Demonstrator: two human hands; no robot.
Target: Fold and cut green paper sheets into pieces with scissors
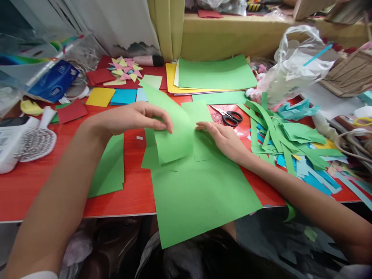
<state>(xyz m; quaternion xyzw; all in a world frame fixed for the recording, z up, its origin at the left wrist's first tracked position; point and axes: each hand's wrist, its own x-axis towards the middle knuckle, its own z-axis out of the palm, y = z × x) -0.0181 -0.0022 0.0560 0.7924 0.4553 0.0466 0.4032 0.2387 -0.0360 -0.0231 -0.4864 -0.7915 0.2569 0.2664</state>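
My left hand [145,117] pinches a bent piece of green paper [176,145] between thumb and fingers, its far end lifted off the table. My right hand [222,137] has its fingers stretched out and rests over a smaller green piece [200,111]. Beneath both hands lies a large green sheet [203,197], and its near corner hangs past the table edge. Black-handled scissors [229,116] lie just beyond my right hand. Left of the large sheet is a stack of green paper [112,166], partly behind my left forearm.
Green and blue paper strips [279,135] are heaped at the right on the red table [136,197]. Coloured sheets [215,73] are stacked at the back. A white plastic bag [302,66], paper stars [126,69], yellow squares [100,97] and a hairbrush [40,141] stand around.
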